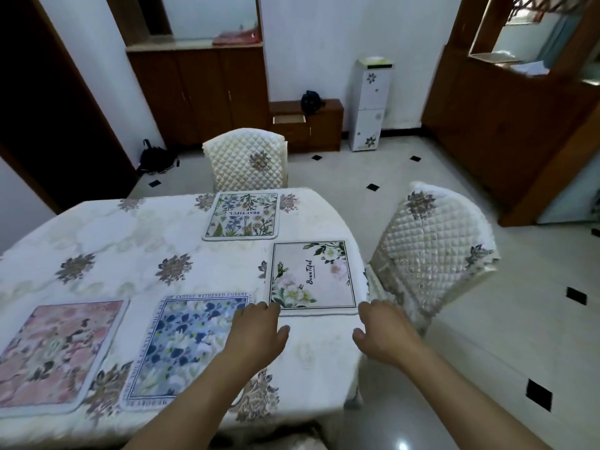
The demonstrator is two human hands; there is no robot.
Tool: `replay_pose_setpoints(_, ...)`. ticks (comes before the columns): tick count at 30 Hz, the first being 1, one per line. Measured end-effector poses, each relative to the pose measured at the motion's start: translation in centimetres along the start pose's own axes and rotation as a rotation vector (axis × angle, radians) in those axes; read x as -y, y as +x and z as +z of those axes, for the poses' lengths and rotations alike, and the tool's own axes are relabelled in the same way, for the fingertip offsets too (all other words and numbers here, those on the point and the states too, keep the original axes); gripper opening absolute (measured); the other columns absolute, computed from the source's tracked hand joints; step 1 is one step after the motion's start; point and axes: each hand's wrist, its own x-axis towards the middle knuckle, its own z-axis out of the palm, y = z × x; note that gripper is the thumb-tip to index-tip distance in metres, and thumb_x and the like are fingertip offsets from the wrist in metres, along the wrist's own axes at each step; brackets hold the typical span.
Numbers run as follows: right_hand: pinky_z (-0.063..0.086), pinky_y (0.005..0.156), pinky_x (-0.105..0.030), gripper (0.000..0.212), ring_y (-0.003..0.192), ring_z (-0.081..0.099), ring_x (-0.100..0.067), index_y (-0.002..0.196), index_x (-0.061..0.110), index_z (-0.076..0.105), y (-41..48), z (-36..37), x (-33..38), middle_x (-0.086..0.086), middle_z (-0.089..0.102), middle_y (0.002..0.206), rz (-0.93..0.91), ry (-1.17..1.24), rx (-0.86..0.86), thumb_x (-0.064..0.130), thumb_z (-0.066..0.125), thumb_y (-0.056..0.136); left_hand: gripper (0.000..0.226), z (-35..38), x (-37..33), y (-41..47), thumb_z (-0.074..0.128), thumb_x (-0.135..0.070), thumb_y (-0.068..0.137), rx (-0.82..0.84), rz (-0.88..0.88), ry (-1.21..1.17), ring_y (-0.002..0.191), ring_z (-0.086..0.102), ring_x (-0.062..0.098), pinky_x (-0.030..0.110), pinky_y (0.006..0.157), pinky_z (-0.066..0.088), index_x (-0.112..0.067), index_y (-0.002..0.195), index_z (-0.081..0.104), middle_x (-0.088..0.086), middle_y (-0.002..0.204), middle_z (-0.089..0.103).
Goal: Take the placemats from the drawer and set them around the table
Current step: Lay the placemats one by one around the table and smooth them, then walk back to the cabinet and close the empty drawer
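Observation:
Several square placemats lie on the table (156, 241) with its white floral cloth. A pale "Beautiful" mat with white flowers (312, 275) sits at the right edge. A blue-flower mat (244, 215) lies at the far edge, a blue and white mat (181, 345) at the near edge, and a pink mat (53, 349) at the near left. My left hand (259, 329) hovers with fingers relaxed at the near left corner of the pale mat. My right hand (380, 326) is held the same way at its near right corner. Neither hand holds anything.
A quilted white chair (431, 254) stands to the right of the table and another (246, 157) at the far side. A low wooden cabinet with an open drawer (289, 120) stands by the back wall, beside a white floral unit (370, 105). Tiled floor lies to the right.

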Motion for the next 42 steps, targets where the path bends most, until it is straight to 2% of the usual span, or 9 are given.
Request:
replay_pose_setpoints(6, 0.042, 0.078, -0.034, 0.031, 0.099, 0.058, -0.03, 0.097, 0.016, 0.057, -2.0, -2.8, -2.6, -0.009, 0.064, 0.102, 0.08, 0.033, -0.071, 0.041, 0.052, 0.08, 0.037, -1.3, -3.6, 2.6, 0.048, -0.049, 0.092, -0.078, 0.089, 0.002, 0.098, 0.057, 0.028, 0.038, 0.08, 0.039, -0.021, 0.114, 0.055, 0.003, 0.1, 0.063)
replay_pose_setpoints(12, 0.042, 0.072, -0.033, 0.021, 0.087, 0.061, -0.031, 0.082, 0.021, 0.052, -5.1, -5.1, -9.9, -0.007, 0.066, 0.089, 0.195, 0.117, -0.131, 0.041, 0.051, 0.077, 0.036, -0.6, -10.9, 5.3, 0.049, -0.049, 0.09, -0.083, 0.185, 0.022, 0.097, 0.059, 0.027, 0.04, 0.083, 0.041, -0.021, 0.11, 0.058, 0.002, 0.1, 0.065)
replay_pose_setpoints(16, 0.041, 0.076, -0.037, 0.021, 0.088, 0.057, -0.03, 0.082, 0.023, 0.045, -6.4, -5.3, -16.8, -0.006, 0.063, 0.09, 0.258, 0.111, -0.162, 0.043, 0.049, 0.078, 0.035, 0.4, -17.5, 8.0, 0.048, -0.049, 0.09, -0.084, 0.241, 0.058, 0.096, 0.06, 0.025, 0.039, 0.081, 0.04, -0.022, 0.11, 0.058, 0.0, 0.1, 0.065)
replay_pose_setpoints(20, 0.042, 0.075, -0.037, 0.023, 0.084, 0.055, -0.026, 0.081, 0.022, 0.048, -7.0, -6.0, -26.5, -0.003, 0.061, 0.085, 0.286, 0.117, -0.191, 0.045, 0.045, 0.078, 0.033, 0.7, -27.4, 12.5, 0.046, -0.046, 0.089, -0.119, 0.27, 0.037, 0.097, 0.06, 0.027, 0.039, 0.082, 0.04, -0.021, 0.108, 0.057, 0.001, 0.1, 0.065)
replay_pose_setpoints(28, 0.042, 0.081, -0.037, 0.029, 0.088, 0.055, -0.027, 0.092, 0.018, 0.054, -7.7, -9.7, -44.0, -0.005, 0.061, 0.091, 0.327, 0.075, -0.153, 0.044, 0.047, 0.081, 0.032, -0.2, -46.0, 18.2, 0.047, -0.048, 0.092, -0.156, 0.328, -0.006, 0.097, 0.059, 0.026, 0.038, 0.084, 0.041, -0.022, 0.109, 0.056, 0.002, 0.103, 0.066)
replay_pose_setpoints(36, 0.045, 0.085, -0.039, 0.03, 0.089, 0.055, -0.027, 0.094, 0.016, 0.055, -1.0, -11.9, -53.1, -0.006, 0.062, 0.092, 0.278, 0.09, -0.116, 0.044, 0.047, 0.083, 0.036, 0.2, -52.2, 26.5, 0.047, -0.051, 0.091, -0.139, 0.27, 0.045, 0.101, 0.059, 0.024, 0.04, 0.087, 0.041, -0.023, 0.112, 0.057, 0.0, 0.108, 0.066)
replay_pose_setpoints(42, 0.044, 0.081, -0.038, 0.028, 0.084, 0.054, -0.024, 0.09, 0.019, 0.054, 8.6, -13.3, -59.3, -0.004, 0.061, 0.089, 0.233, 0.075, -0.108, 0.044, 0.047, 0.082, 0.036, 1.4, -54.6, 36.9, 0.047, -0.051, 0.09, -0.162, 0.216, 0.014, 0.095, 0.061, 0.022, 0.039, 0.085, 0.042, -0.023, 0.109, 0.058, -0.002, 0.101, 0.067)
